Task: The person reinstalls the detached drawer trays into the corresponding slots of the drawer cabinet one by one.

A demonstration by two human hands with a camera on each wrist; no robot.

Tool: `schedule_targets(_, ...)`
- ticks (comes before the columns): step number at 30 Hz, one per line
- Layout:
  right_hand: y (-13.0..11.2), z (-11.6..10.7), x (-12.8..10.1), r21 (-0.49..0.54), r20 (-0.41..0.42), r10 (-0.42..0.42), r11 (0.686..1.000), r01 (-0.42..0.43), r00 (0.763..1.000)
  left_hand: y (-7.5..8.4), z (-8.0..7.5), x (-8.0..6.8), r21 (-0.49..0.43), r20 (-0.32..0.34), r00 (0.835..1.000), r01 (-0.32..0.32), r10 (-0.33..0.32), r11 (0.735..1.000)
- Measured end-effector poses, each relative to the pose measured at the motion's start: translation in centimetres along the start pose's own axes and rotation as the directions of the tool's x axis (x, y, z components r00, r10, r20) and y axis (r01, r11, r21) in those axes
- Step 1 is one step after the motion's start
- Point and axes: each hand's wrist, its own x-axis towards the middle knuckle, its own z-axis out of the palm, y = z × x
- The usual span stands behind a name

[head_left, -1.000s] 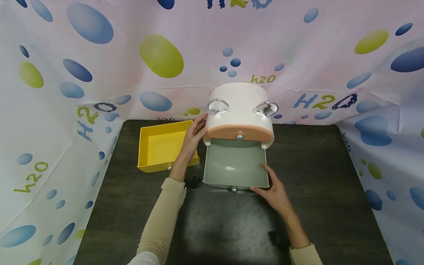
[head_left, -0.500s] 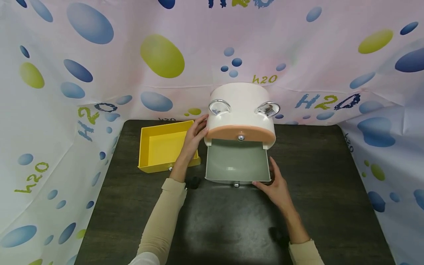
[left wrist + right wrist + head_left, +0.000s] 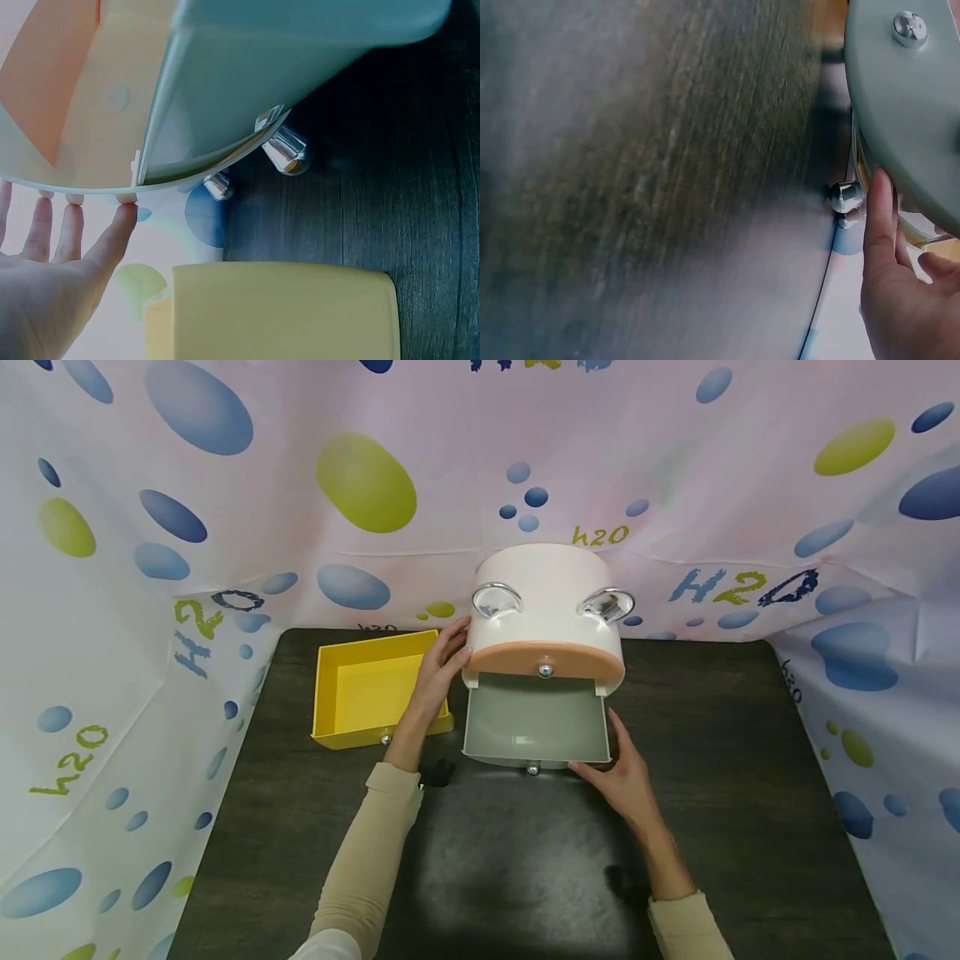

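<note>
A rounded white cabinet (image 3: 540, 585) with two chrome ring-shaped parts on top stands at the back of the table. Below its orange drawer front (image 3: 510, 657), a grey-green drawer (image 3: 536, 718) sticks out toward me, with nothing visible inside. My left hand (image 3: 437, 672) steadies the cabinet's left side; in the left wrist view its straight fingertips (image 3: 124, 217) press on the curved wall. With the thumb at the front and fingers along the side, my right hand (image 3: 624, 777) holds the right front corner of the green drawer. A chrome knob (image 3: 533, 769) sits on that drawer's front.
A yellow drawer (image 3: 326, 693) with its own knob lies on the dark table (image 3: 712, 810) to the left, partly behind my left forearm. A patterned curtain (image 3: 442, 460) hangs close behind the cabinet and along both sides.
The green drawer has slid a little farther into the cabinet, and my right hand has moved away from me with it. My left hand has stayed against the cabinet.
</note>
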Motion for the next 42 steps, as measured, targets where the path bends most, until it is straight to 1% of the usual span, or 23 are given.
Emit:
schedule_targets(5, -0.2, 0.4, 0.6, -0.042, -0.072, -0.004, 0.999, 0.001, 0.997, 0.2, 0.0, -0.1, -0.014, -0.005, 1.000, 0.008, -0.008, 1.000)
schedule_targets(11, -0.2, 0.8, 1.4, 0.012, -0.109, 0.014, 1.000, -0.012, 0.994, 0.4, 0.0, -0.2, -0.007, -0.001, 1.000, 0.000, 0.000, 1.000)
schedule_targets(16, -0.2, 1.0, 2.0, 0.037, -0.115, 0.025, 0.999, -0.021, 0.993, 0.5, 0.0, -0.2, -0.004, 0.004, 1.000, -0.005, 0.005, 1.000)
schedule_targets(21, -0.3, 1.0, 2.5, 0.049, -0.120, 0.023, 0.999, -0.017, 0.993, 0.5, 0.0, -0.2, -0.008, -0.003, 1.000, -0.002, 0.002, 1.000)
schedule_targets(29, -0.4, 1.0, 3.0, 0.050, -0.127, 0.006, 0.999, 0.001, 0.992, 0.5, 0.0, -0.1, 0.002, 0.001, 1.000, -0.006, 0.006, 1.000)
schedule_targets(35, -0.4, 0.9, 3.5, 0.064, -0.131, -0.010, 0.998, 0.018, 0.991, 0.2, 0.0, 0.0, -0.012, -0.004, 1.000, -0.006, 0.006, 1.000)
schedule_targets(42, -0.4, 0.8, 4.3, 0.041, -0.146, -0.034, 0.998, 0.041, 0.989, 0.2, 0.1, 0.0, -0.007, -0.008, 1.000, -0.002, 0.002, 1.000)
